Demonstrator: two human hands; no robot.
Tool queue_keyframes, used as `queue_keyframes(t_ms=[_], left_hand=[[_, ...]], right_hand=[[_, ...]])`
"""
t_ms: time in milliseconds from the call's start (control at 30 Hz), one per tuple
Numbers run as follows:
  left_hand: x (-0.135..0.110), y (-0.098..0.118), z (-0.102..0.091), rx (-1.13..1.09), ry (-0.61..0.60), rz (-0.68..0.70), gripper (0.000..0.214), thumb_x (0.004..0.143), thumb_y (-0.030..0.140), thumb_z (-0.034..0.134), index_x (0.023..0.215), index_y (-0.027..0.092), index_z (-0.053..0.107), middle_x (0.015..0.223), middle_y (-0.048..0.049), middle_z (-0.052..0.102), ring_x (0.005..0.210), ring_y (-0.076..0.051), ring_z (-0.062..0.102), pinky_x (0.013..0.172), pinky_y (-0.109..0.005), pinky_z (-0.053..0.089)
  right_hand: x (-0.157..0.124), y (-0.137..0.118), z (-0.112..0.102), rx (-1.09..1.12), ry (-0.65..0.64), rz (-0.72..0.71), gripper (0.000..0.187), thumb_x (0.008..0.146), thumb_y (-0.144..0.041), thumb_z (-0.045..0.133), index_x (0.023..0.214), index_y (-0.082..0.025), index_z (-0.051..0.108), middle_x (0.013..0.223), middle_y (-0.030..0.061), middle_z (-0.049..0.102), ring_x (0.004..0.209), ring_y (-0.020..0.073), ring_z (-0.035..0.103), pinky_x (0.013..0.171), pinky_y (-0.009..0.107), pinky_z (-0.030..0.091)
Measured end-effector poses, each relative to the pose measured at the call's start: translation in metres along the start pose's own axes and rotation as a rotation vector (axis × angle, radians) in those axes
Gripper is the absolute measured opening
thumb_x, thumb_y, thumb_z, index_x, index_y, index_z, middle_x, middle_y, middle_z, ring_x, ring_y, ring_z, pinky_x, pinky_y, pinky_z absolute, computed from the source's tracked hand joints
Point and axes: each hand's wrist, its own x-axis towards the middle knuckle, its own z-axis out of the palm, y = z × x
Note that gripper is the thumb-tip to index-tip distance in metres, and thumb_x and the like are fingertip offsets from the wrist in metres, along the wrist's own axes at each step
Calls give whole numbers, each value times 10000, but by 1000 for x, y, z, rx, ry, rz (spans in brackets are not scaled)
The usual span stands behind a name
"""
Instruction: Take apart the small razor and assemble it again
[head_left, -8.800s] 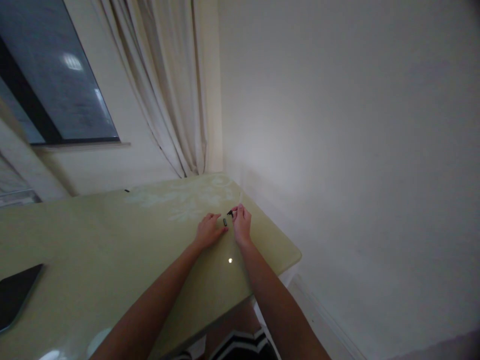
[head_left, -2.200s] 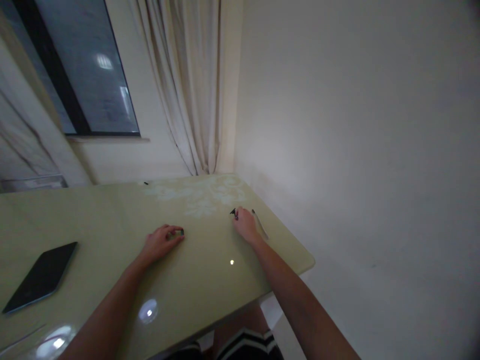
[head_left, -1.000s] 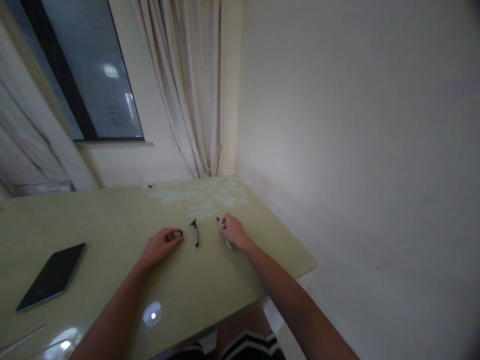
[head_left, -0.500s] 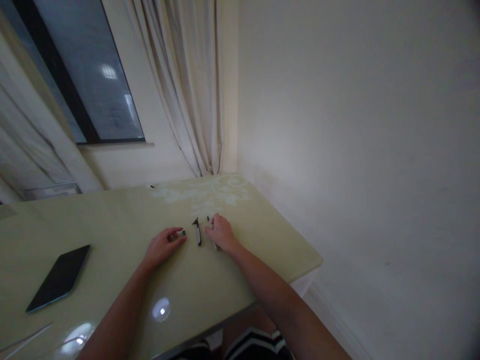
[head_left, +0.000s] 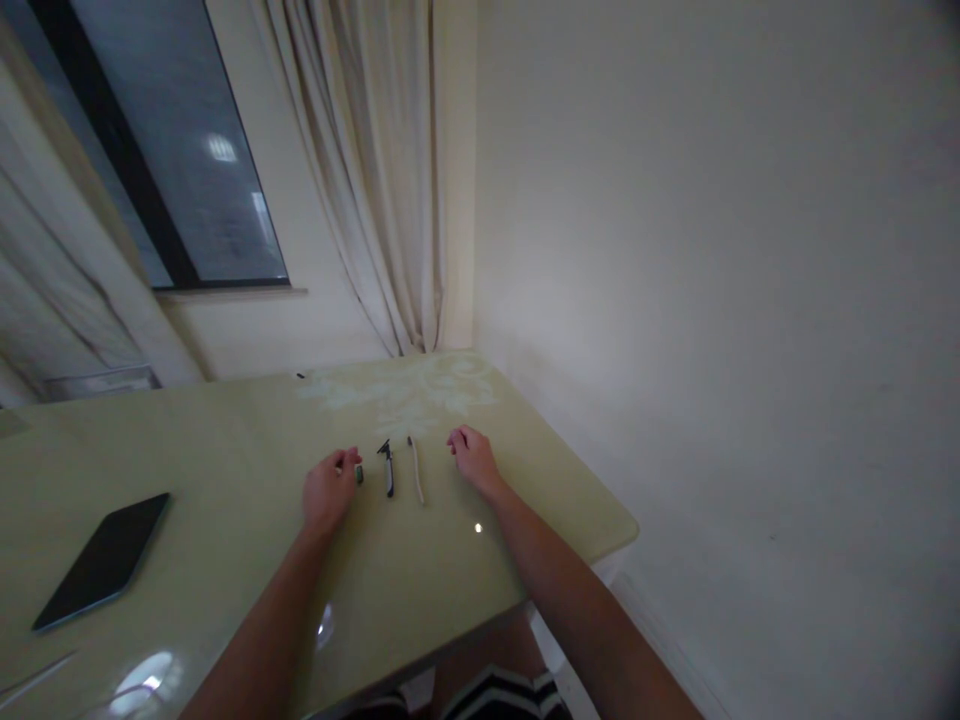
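On the pale green table three small parts lie in a row: a short dark cap-like piece, a black pen part with a clip and a thin white refill-like stick. My left hand rests on the table, its curled fingertips touching or just beside the short dark piece. My right hand rests on the table a little right of the white stick, fingers loosely curled, with nothing seen in them.
A dark phone or tablet lies flat at the table's left. A curtain and a window stand behind the table. The white wall runs along its right edge, and the front right corner is near.
My right hand let go of the white stick beside the black part and drew away to the right. My left hand stayed by the short dark piece.
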Motion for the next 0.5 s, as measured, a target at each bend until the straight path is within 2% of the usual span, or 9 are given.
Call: queue_keyframes(t_ms=[67, 133, 267, 333, 400, 500], left_hand=[[-16, 19, 3, 161, -66, 109, 552, 993, 558, 320, 839, 208, 718, 852, -134, 765, 771, -271, 701, 679, -342, 462], [-30, 35, 6, 318, -157, 140, 551, 983, 603, 361, 816, 206, 705, 848, -154, 761, 791, -298, 711, 677, -357, 458], [-45, 48, 9, 519, -270, 182, 471, 989, 527, 404, 906, 183, 715, 902, -185, 767, 828, -320, 731, 700, -376, 469], [-47, 48, 9, 555, -248, 227, 430, 1008, 438, 385, 906, 181, 714, 906, -181, 769, 838, -307, 734, 724, -376, 469], [-47, 48, 8, 544, -156, 298, 415, 1019, 392, 374, 881, 183, 704, 886, -166, 766, 836, -292, 728, 752, -377, 464], [-50, 51, 11, 429, -12, 459, 390, 1025, 392, 398, 838, 198, 679, 841, -126, 752, 821, -265, 709, 788, -363, 447]], right_hand=[[0, -1, 2, 30, -6, -3, 293, 1017, -241, 446, 825, -180, 658, 658, -12, 594, 609, 127, 547, 634, 230, 379], [-1, -4, 4, 29, -15, -23, 265, 1007, -253, 465, 846, -182, 664, 662, -13, 593, 610, 130, 542, 628, 231, 373], [-7, -10, 7, -36, 15, -78, 206, 963, -281, 543, 831, -181, 664, 673, -12, 592, 646, 139, 528, 641, 243, 361], [-11, -13, 9, -53, 4, -100, 227, 964, -309, 554, 816, -181, 669, 684, -6, 598, 667, 143, 527, 650, 248, 363], [-13, -15, 11, -10, -39, -104, 292, 986, -373, 540, 822, -178, 684, 704, 6, 611, 680, 145, 539, 656, 252, 376], [-15, -17, 17, 179, -161, -72, 448, 1013, -532, 486, 877, -169, 710, 751, 26, 635, 665, 144, 559, 642, 257, 411]])
